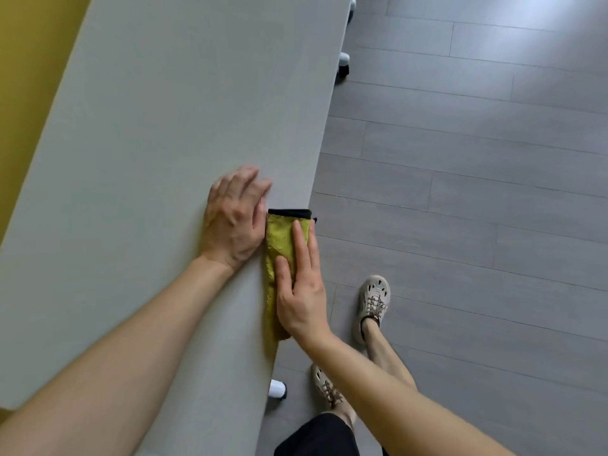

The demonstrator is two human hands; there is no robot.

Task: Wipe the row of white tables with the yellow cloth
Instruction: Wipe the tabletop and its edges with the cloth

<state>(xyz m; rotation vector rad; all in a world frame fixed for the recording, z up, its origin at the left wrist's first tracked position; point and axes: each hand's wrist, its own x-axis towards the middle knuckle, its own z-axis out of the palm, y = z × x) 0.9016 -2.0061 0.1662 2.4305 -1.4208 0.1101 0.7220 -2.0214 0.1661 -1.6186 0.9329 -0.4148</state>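
A folded yellow cloth [278, 245] with a black hem lies along the near right edge of the long white table [158, 133]. My right hand [301, 284] lies flat on the cloth with straight fingers, pressing it onto the tabletop at the edge. Just left of the cloth, my left hand [233, 215] rests palm down on the table, its fingers spread and relaxed, its side touching the cloth's left border.
The table runs away from me toward the top of the view, with a yellow wall [29, 77] along its left side. White castor feet [344, 62] [277, 389] show under its right edge. Grey plank floor [477, 192] lies to the right, where my feet stand.
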